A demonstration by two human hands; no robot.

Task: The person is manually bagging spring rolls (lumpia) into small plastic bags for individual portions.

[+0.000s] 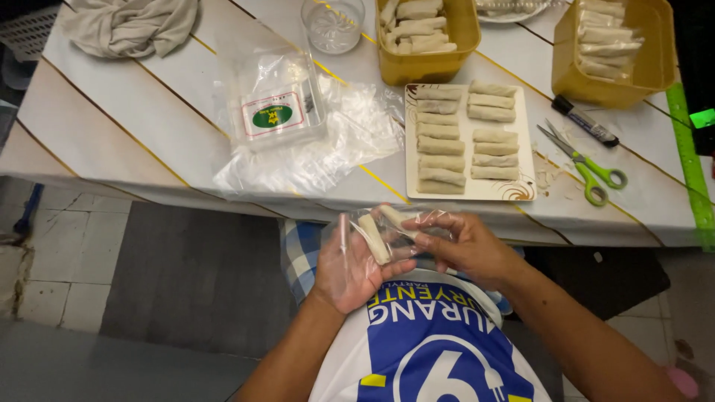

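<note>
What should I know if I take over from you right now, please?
Left hand holds a clear plastic bag with two spring rolls in it; right hand grips the bag's other side. The tray on the table carries two rows of unbagged rolls. Two yellow tubs behind hold more. Spare bags lie left, scissors and a marker right.

Glossy clear plastic bag (pixel 387 231) wraps matt, pale dough rolls (pixel 372 238); the table (pixel 149 119) looks smooth and painted.

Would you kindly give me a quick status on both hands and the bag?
Left hand and right hand both grip clear plastic bag. Two pale rolls inside it. Nothing blocking; tray of rolls on table beyond.
</note>
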